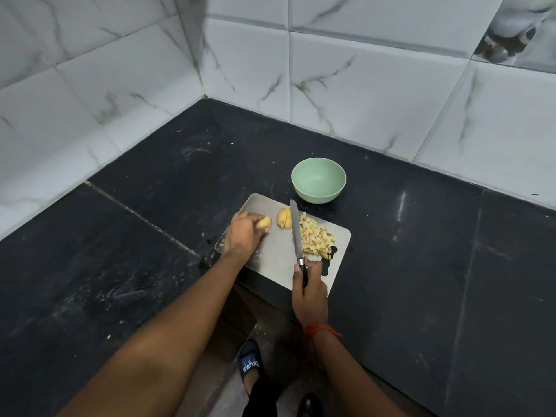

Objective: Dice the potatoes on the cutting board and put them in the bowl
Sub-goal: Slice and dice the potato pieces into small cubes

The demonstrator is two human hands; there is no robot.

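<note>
A steel cutting board [278, 257] lies on the black counter. My left hand [242, 233] grips a whole potato piece [265, 222] at the board's left part. A sliced potato half [284, 218] rests near the board's far edge. My right hand [308, 291] holds a knife [295, 231] by its handle, the blade lying between the sliced half and a pile of diced potato [317, 236] on the board's right side. An empty pale green bowl [319, 179] stands just beyond the board.
The black stone counter [421, 251] sits in a corner of white marble-look tiled walls [361, 85]. The counter's front edge runs under the board's near corner. Below it my sandalled foot [249, 361] shows on the floor.
</note>
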